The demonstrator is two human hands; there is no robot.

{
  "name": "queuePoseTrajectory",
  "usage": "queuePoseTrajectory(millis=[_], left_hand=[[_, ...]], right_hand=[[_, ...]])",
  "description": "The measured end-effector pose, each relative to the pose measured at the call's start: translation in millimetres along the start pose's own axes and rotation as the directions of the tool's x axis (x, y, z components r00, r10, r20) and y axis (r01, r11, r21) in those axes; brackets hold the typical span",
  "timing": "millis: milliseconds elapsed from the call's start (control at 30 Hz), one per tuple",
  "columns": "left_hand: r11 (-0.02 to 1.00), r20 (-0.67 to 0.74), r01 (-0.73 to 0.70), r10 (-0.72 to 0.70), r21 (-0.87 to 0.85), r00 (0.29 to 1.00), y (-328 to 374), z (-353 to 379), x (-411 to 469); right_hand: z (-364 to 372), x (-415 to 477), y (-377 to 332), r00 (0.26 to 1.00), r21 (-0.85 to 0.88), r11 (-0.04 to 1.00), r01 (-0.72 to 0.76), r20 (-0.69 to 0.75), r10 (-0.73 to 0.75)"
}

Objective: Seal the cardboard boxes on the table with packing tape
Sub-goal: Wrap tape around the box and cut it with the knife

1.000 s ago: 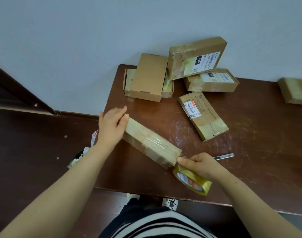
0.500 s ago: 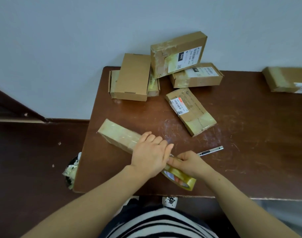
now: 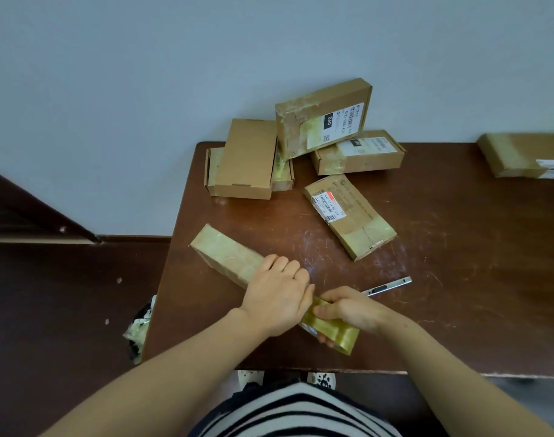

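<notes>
Item: long tan cardboard box (image 3: pixel 225 257), near-left on brown wooden table (image 3: pixel 458 279): left hand (image 3: pixel 277 298) apparently clasps its near end, right hand (image 3: pixel 351 310) grasps yellowish packing-tape roll (image 3: pixel 334 334); keep strip taut, press down firmly.

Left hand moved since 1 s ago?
Yes. The left hand slid down the long taped cardboard box from its far end toward the silver utility knife.

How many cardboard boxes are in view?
7: taped box under left hand; plain box atop flat box; 060 box leaning over rear box; red-label box mid-table; far-right box. Others may hide.
</notes>
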State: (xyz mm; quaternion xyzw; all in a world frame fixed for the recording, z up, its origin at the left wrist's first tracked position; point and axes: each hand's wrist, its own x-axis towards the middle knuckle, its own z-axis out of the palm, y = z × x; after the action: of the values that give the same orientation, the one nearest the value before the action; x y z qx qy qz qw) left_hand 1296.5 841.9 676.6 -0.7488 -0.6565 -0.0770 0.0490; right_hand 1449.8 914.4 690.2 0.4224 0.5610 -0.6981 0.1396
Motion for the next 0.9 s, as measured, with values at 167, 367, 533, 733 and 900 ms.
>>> queuePoseTrajectory(millis=[167,367,533,733,900], left_hand=[[0.999,0.042,-0.032,0.033,-0.030,0.999,-2,0,-1],[0.999,0.136,-0.034,0.039,-0.036,0.990,-2,-8,1],[0.917,0.096,0.064,-0.029,-0.394,0.995,-24,-47,26],[0.117,0.247,0.294,-0.306,-0.949,0.919,-58,-85,48],[-0.249,0.413,0.332,-0.475,-0.910,0.777,-86,-71,46]], right_hand=[[6,-2,6,0.999,0.041,0.999,0.030,-0.031,-0.028],[11,-10,-1,0.995,0.000,0.998,0.069,-0.067,-0.069],[1,-49,-32,0.950,0.141,0.940,0.310,-0.084,-0.301],[4,-87,-109,0.787,0.165,0.770,0.617,-0.102,-0.609],[26,-74,-143,0.807,0.114,0.804,0.584,-0.189,-0.559]])
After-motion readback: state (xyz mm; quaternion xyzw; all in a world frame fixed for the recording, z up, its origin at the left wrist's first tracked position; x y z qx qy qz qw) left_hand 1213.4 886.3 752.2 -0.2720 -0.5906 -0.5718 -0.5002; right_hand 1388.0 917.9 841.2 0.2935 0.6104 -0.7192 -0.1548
